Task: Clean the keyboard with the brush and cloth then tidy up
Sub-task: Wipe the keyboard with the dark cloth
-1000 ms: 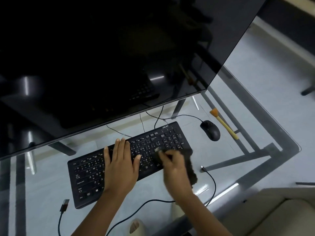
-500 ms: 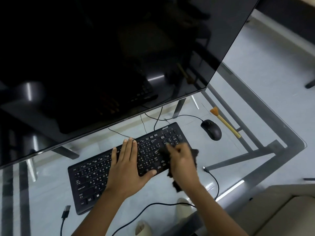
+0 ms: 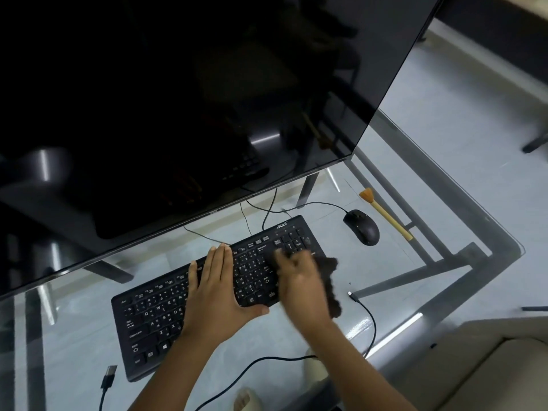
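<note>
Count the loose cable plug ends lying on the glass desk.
2: a USB plug left of the keyboard's near corner, and a small plug right of the cloth. Others may be hidden.

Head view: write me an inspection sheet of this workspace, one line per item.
Surface: glass desk on a dark metal frame; floor shows through it.
Job's things: black keyboard lies at a slant below the monitor; dark cloth on its right end; brush lies unused on the glass, right of the mouse.
Clutter: black mouse.
Hands: left hand flat on the keys, fingers straight; right hand grips the cloth, blurred.
Cables: loose USB plug left of the keyboard; another loose cable end right of the cloth; cables run behind the keyboard.
Surroundings: dark monitor; pale floor.
</note>
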Demonstrator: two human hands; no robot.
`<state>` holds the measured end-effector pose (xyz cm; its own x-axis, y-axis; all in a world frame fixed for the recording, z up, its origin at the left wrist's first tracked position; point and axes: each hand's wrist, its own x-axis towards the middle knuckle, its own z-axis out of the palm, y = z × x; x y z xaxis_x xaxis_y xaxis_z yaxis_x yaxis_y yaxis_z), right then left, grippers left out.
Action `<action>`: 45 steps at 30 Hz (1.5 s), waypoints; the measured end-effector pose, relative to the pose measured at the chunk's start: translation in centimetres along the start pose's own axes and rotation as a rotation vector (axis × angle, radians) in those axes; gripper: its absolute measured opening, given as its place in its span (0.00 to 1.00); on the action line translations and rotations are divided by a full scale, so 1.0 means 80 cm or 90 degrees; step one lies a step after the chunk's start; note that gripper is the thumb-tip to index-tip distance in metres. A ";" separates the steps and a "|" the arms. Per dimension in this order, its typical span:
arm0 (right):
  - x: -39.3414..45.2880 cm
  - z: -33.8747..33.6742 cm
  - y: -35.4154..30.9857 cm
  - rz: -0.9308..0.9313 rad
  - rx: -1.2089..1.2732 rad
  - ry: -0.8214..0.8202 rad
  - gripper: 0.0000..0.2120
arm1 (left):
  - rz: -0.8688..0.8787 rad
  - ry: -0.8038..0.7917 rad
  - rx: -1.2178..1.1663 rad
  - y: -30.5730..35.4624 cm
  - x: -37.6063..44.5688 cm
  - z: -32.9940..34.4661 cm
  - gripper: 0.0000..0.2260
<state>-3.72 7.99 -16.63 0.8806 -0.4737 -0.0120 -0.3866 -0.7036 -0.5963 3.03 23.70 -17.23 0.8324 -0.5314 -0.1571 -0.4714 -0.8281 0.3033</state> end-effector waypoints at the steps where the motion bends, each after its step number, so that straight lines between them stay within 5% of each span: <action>1: -0.011 0.007 -0.011 -0.034 0.001 -0.071 0.14 | -0.001 -0.004 -0.009 0.002 0.002 0.000 0.59; 3: -0.015 0.004 -0.009 -0.083 -0.007 -0.127 0.11 | 0.000 -0.010 -0.019 0.005 0.004 0.000 0.60; 9: 0.042 -0.043 0.046 0.110 -0.117 0.120 0.15 | -0.011 -0.015 -0.025 0.002 0.003 -0.004 0.61; 13: 0.004 -0.001 0.019 -0.087 -0.129 -0.013 0.16 | -0.010 -0.010 -0.031 0.005 0.003 -0.004 0.61; 15: 0.003 -0.010 0.019 -0.058 -0.073 -0.068 0.15 | -0.005 -0.009 -0.037 0.006 0.004 -0.004 0.61; 21: 0.061 -0.042 0.040 0.090 -0.131 0.111 0.14 | -0.002 -0.008 -0.022 0.004 0.001 -0.007 0.61; 26: 0.020 0.003 -0.019 -0.162 -0.111 -0.079 0.16 | 0.000 -0.005 -0.029 0.008 0.003 -0.006 0.60; 32: 0.090 -0.033 0.016 0.089 -0.117 0.084 0.13 | 0.006 -0.005 -0.015 0.005 0.002 -0.007 0.61; 36: 0.044 0.009 -0.038 -0.111 -0.127 -0.075 0.17 | 0.008 0.007 -0.032 0.003 0.002 -0.002 0.60; 38: 0.052 -0.004 -0.023 -0.145 -0.124 -0.072 0.18 | 0.013 0.000 -0.032 0.005 0.004 -0.003 0.60; 43: 0.117 -0.044 0.030 0.098 -0.110 0.071 0.17 | 0.009 -0.001 -0.011 0.003 0.001 -0.005 0.60; 45: 0.109 -0.029 0.010 0.061 -0.129 0.065 0.17 | 0.007 0.003 -0.010 0.002 0.000 -0.004 0.60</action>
<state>3.03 2.08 -15.33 0.8087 -0.5876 0.0267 -0.5233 -0.7395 -0.4234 3.04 23.60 -16.84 0.8285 -0.5397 -0.1497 -0.4757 -0.8192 0.3204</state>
